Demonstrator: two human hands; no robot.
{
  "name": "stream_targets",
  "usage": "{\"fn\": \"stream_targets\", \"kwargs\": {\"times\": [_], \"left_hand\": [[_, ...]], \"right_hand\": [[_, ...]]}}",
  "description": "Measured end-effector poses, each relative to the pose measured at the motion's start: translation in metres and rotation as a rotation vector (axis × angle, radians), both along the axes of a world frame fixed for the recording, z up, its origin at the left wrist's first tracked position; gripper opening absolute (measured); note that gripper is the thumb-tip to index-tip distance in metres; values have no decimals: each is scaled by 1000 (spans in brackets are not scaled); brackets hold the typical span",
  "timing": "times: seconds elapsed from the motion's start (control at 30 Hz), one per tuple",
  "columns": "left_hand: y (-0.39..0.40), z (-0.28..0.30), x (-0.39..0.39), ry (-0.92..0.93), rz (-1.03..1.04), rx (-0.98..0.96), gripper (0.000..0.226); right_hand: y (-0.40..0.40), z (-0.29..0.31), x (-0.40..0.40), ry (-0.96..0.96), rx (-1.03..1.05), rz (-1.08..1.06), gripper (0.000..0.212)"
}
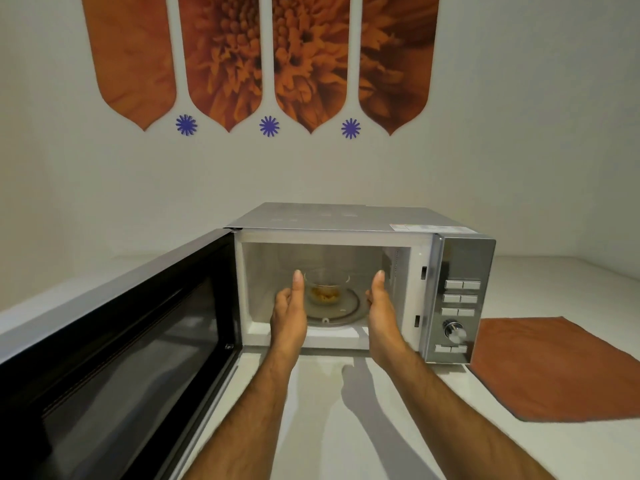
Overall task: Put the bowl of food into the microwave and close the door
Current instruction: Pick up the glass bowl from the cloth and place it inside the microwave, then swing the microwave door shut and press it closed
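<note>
a: how are the hands set?

b: both forearms reach forward from the bottom edge, roughly parallel. the left hand and the right hand are at the mouth of the cavity, palms facing each other, thumbs straight up, fingers loosely curled inward. both are spread open and hold nothing.

a: are they touching the bowl?

b: no. the glass bowl shows in the gap between the two thumbs, further back, with clear space on either side of it. the hands flank it without contact.

a: so where is the bowl exactly?

b: inside the microwave, standing upright on the round glass turntable, near its middle. there is yellowish food in the bottom of the bowl.

a: and the door?

b: the door is swung wide open to the left, its dark window facing up toward the camera. the left forearm runs just beside its free edge.

a: anything round about?

b: the control panel with its buttons and one knob is to the right of the right hand. the microwave stands on a white counter, where the arms cast shadows. an orange cloth lies flat on the counter just right of the microwave. on the wall behind are orange flower panels.
</note>
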State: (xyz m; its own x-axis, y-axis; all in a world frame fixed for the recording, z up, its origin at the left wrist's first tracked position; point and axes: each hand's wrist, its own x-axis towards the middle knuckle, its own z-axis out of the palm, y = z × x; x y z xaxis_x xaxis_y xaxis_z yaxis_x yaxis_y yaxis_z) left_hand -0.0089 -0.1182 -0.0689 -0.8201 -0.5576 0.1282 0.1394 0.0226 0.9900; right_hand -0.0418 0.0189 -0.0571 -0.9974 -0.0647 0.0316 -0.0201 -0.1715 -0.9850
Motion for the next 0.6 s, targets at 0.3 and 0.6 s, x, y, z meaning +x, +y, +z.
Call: {"fn": "stream_targets", "kwargs": {"times": [0.3, 0.6], "left_hand": [[15, 14, 76, -2, -35, -1, 90], [23, 42, 124, 106, -62, -68, 92]], "right_hand": [[18, 17, 85, 46, 48, -6, 95], [24, 31, 117, 93, -47, 33, 87]]}}
